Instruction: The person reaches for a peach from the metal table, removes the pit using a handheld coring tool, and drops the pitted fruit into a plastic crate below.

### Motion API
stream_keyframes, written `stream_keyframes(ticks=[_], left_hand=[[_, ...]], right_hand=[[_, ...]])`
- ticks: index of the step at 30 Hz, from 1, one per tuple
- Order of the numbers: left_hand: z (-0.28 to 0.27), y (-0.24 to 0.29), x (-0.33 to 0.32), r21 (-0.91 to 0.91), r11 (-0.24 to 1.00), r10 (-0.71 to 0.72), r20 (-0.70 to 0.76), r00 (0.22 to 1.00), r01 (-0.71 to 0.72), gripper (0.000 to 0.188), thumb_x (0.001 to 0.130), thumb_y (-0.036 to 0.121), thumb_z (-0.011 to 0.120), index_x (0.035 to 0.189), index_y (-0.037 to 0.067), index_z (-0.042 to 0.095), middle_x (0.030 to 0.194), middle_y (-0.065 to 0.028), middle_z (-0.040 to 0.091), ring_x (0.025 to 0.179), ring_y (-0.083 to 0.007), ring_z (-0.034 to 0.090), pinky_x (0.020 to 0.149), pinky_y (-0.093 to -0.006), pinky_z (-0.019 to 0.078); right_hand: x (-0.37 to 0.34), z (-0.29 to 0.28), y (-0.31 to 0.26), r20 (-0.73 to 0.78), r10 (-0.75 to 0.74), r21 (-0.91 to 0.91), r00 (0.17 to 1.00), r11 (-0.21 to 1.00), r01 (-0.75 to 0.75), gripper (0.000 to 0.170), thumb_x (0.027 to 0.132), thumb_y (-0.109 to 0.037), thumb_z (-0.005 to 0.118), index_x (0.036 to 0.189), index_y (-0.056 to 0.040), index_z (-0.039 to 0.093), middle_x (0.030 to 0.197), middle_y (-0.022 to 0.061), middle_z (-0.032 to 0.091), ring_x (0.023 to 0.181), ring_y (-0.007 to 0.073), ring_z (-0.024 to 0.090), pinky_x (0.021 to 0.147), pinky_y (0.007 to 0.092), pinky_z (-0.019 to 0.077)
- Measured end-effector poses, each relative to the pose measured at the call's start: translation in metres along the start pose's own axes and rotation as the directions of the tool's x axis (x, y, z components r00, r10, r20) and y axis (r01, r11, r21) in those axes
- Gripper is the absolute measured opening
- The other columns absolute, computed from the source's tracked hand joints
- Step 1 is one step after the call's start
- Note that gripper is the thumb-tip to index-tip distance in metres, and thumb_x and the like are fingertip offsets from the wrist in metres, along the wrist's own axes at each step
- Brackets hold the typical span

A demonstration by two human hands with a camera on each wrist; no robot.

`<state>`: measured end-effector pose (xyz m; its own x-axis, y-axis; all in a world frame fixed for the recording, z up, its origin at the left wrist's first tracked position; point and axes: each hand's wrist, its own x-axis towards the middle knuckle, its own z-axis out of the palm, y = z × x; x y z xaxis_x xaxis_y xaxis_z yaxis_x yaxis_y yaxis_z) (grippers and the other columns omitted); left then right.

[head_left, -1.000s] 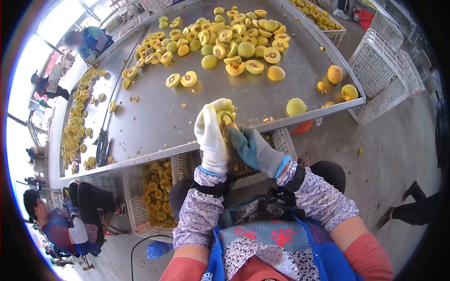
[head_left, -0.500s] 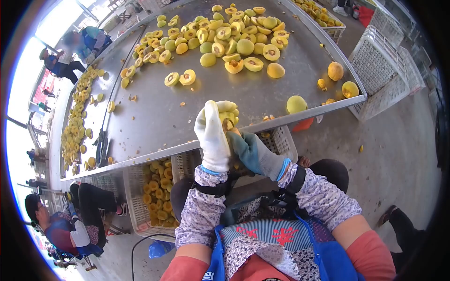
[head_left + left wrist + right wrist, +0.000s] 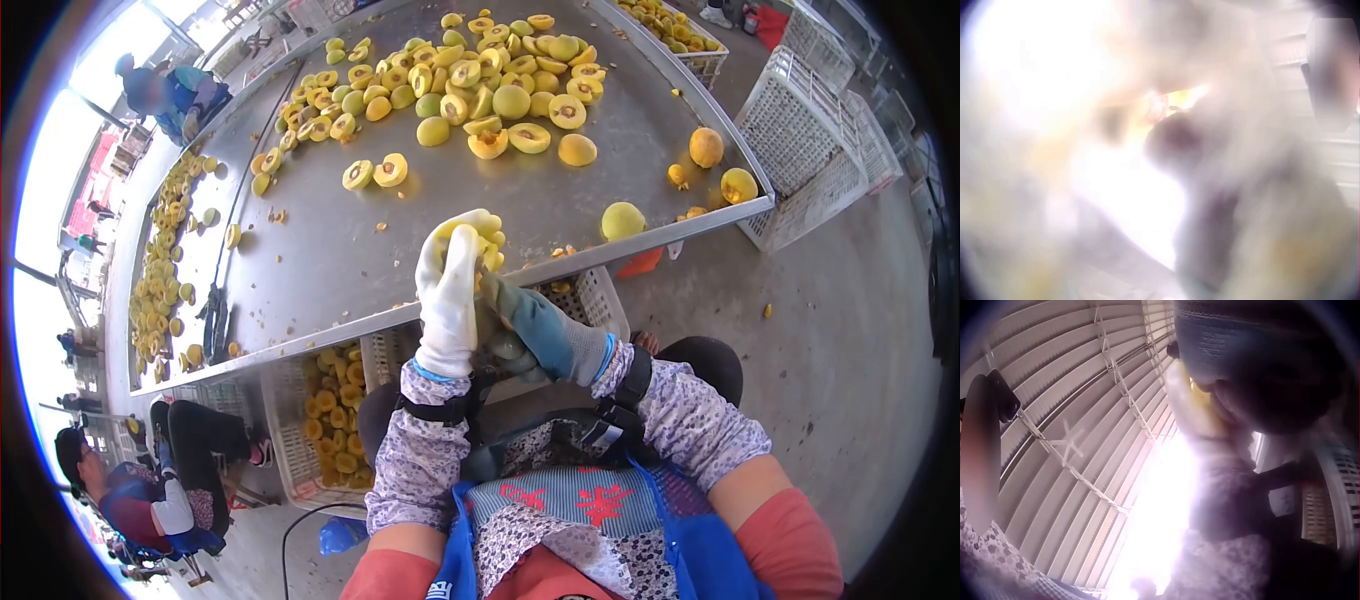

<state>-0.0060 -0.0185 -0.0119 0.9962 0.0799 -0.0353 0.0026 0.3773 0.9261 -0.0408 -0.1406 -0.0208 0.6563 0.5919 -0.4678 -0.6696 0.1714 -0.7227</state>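
Observation:
In a white glove with yellowed fingertips, the left hand [image 3: 447, 290] curls its fingers round a yellow fruit piece [image 3: 491, 258], mostly covered by the glove, at the table's near edge. The right hand [image 3: 548, 332], gloved in blue-green and grey, is bent close against the left palm, just below the fruit; whether it grips anything is hidden. The right wrist view shows the dark underside of the right glove [image 3: 1241, 359] beside some yellow fruit [image 3: 1200, 400]. The left wrist view is too blurred to make out either hand.
Halved and whole fruit [image 3: 511, 101] lie heaped on the metal table [image 3: 350, 240], with more halves along its left side. Below the near edge stand crates, one holding fruit halves [image 3: 325, 401]. White crates [image 3: 800, 130] stand right; other people are at left.
The right hand has turned and shifted slightly down from the fruit, its lower fingers now showing. The brownish piece seen between the hands is no longer visible. The head view has shifted slightly.

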Motion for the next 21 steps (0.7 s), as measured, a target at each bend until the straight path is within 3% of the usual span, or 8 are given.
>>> stream_keyframes(ticks=[2, 8, 11, 13, 15, 17, 20, 21], left_hand=[[-0.004, -0.007, -0.002, 0.019, 0.995, 0.094, -0.048, 0.994, -0.093, 0.033, 0.102, 0.027, 0.052, 0.102, -0.003, 0.066, 0.096, -0.0120, 0.068, 0.080, -0.0186, 0.063, 0.073, -0.0314, 0.0538], [-0.007, -0.001, 0.002, 0.259, 0.966, -0.003, 0.054, 0.999, -0.011, 0.035, 0.099, 0.023, 0.049, 0.091, -0.005, 0.068, 0.085, -0.0118, 0.070, 0.069, -0.0165, 0.064, 0.061, -0.0276, 0.0531], [-0.004, -0.002, 0.001, 0.306, 0.952, -0.030, 0.095, 0.995, -0.001, 0.035, 0.100, 0.024, 0.049, 0.091, -0.004, 0.068, 0.085, -0.0116, 0.069, 0.070, -0.0158, 0.064, 0.063, -0.0277, 0.0533], [-0.002, -0.007, 0.000, 0.321, 0.943, 0.066, 0.082, 0.994, -0.089, 0.036, 0.100, 0.025, 0.049, 0.092, -0.004, 0.068, 0.085, -0.0116, 0.069, 0.071, -0.0153, 0.064, 0.065, -0.0278, 0.0533], [-0.003, -0.007, 0.000, 0.288, 0.956, 0.027, 0.117, 0.993, -0.060, 0.036, 0.101, 0.025, 0.049, 0.093, -0.004, 0.069, 0.086, -0.0115, 0.069, 0.071, -0.0150, 0.064, 0.066, -0.0277, 0.0532], [-0.009, -0.009, 0.004, 0.304, 0.952, -0.034, 0.173, 0.984, -0.021, 0.037, 0.101, 0.027, 0.050, 0.093, -0.004, 0.069, 0.085, -0.0110, 0.070, 0.071, -0.0152, 0.064, 0.065, -0.0276, 0.0528], [-0.009, -0.002, 0.005, 0.291, 0.953, -0.145, 0.202, 0.969, 0.082, 0.032, 0.100, 0.024, 0.053, 0.092, -0.002, 0.070, 0.084, -0.0085, 0.070, 0.072, -0.0123, 0.064, 0.068, -0.0241, 0.0522], [-0.006, 0.002, 0.005, 0.269, 0.956, -0.180, 0.217, 0.959, 0.118, 0.037, 0.099, 0.026, 0.050, 0.088, -0.003, 0.069, 0.081, -0.0107, 0.070, 0.069, -0.0149, 0.064, 0.067, -0.0258, 0.0529]], right_hand=[[0.001, 0.002, 0.001, 0.063, 0.012, 0.107, 0.998, 0.994, -0.019, 0.065, 0.096, -0.070, 0.039, 0.087, -0.0092, 0.058, 0.058, -0.0001, 0.046, 0.038, 0.0100, 0.037, 0.033, 0.0262, 0.0277], [-0.005, -0.002, 0.002, -0.071, -0.011, -0.203, 0.997, 0.979, -0.004, 0.063, 0.092, -0.075, 0.041, 0.079, -0.0139, 0.053, 0.054, -0.0045, 0.040, 0.040, 0.0068, 0.034, 0.036, 0.0227, 0.0261], [-0.002, -0.009, 0.007, 0.187, 0.131, 0.120, 0.974, 0.981, -0.155, 0.063, 0.093, -0.074, 0.041, 0.080, -0.0139, 0.054, 0.055, -0.0045, 0.040, 0.040, 0.0070, 0.036, 0.037, 0.0225, 0.0273], [-0.002, -0.010, 0.010, 0.189, 0.125, 0.169, 0.974, 0.973, -0.158, 0.063, 0.093, -0.075, 0.041, 0.080, -0.0143, 0.054, 0.055, -0.0050, 0.040, 0.041, 0.0063, 0.035, 0.037, 0.0222, 0.0268], [-0.004, -0.007, 0.009, 0.208, 0.130, 0.209, 0.969, 0.962, -0.174, 0.063, 0.092, -0.075, 0.041, 0.080, -0.0148, 0.054, 0.055, -0.0056, 0.039, 0.041, 0.0057, 0.035, 0.037, 0.0219, 0.0263], [-0.012, 0.001, 0.002, -0.128, 0.009, -0.212, 0.992, 0.977, -0.036, 0.063, 0.090, -0.077, 0.044, 0.079, -0.0160, 0.052, 0.054, -0.0072, 0.035, 0.041, 0.0040, 0.031, 0.037, 0.0220, 0.0249], [-0.014, -0.008, 0.003, 0.039, 0.110, -0.045, 0.993, 0.993, -0.108, 0.061, 0.092, -0.075, 0.044, 0.079, -0.0158, 0.050, 0.054, -0.0076, 0.034, 0.042, 0.0026, 0.031, 0.036, 0.0216, 0.0264], [-0.014, -0.012, 0.000, 0.160, 0.206, 0.086, 0.965, 0.971, -0.221, 0.062, 0.092, -0.075, 0.043, 0.079, -0.0150, 0.050, 0.053, -0.0073, 0.034, 0.040, 0.0024, 0.030, 0.035, 0.0213, 0.0264]])
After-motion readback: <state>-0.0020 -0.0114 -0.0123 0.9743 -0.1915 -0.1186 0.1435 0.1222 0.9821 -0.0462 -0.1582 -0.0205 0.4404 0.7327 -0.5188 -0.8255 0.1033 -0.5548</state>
